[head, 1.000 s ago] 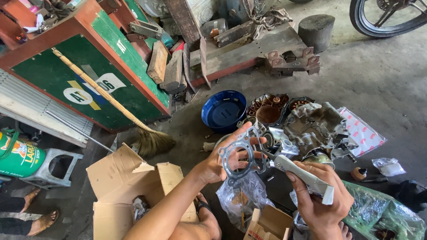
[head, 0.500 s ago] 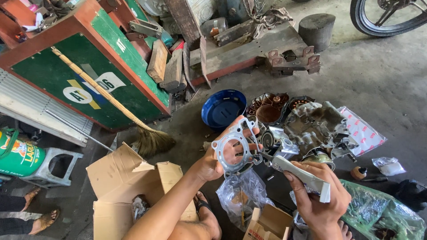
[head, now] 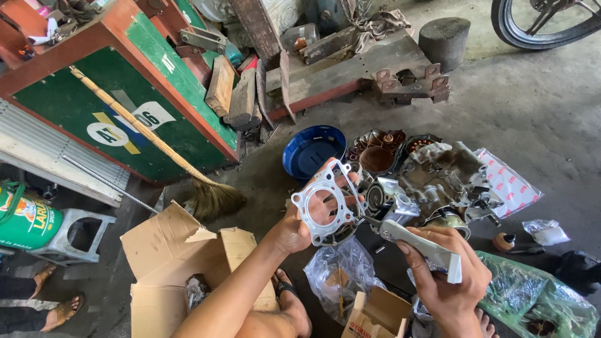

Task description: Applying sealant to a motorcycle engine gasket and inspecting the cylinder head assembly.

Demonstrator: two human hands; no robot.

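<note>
My left hand holds up a thin silver gasket with one big round hole and several small holes, its flat face turned toward me. My right hand grips a pale grey tool handle whose thin metal tip points left toward the gasket's lower edge. Just behind both hands a dismantled grey engine case lies on the concrete floor, with brown round engine parts beside it.
A blue bowl sits left of the engine parts. An open cardboard box, clear plastic bags, a broom, a green and red wooden cabinet, a green gas cylinder, and a wheel surround me.
My left hand has lifted the gasket away from the engine parts and turned it flat toward me. My right hand with the tool has stayed in place.
</note>
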